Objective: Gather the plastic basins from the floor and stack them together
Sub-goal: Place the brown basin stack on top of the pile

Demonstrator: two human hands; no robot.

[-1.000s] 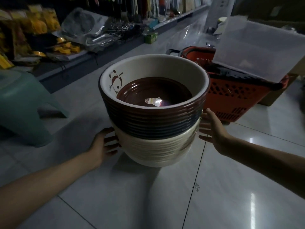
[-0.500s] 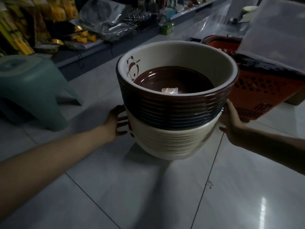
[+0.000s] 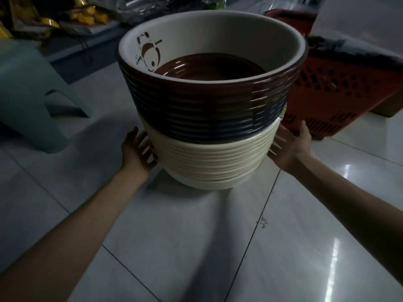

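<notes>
1. Evidently the stack of plastic basins (image 3: 209,118) stands over the tiled floor (image 3: 196,247), between the green stool (image 3: 28,83) and the orange shopping basket (image 3: 340,88); whether its base touches the floor I cannot tell.
2. Nested brown basins (image 3: 207,101) sit inside cream basins (image 3: 213,158). They look stiff, glossy and slick, light singly but bulky and top-heavy together.
3. The best hold, I judge, is under the ridged cream rims, low on both sides.
4. Left hand (image 3: 137,152): fingers spread apart and nearly straight, tips against the cream wall.
5. Right hand (image 3: 290,147): fingers straight and close together, pressed on the opposite cream rims. Neither hand curls round anything.
</notes>
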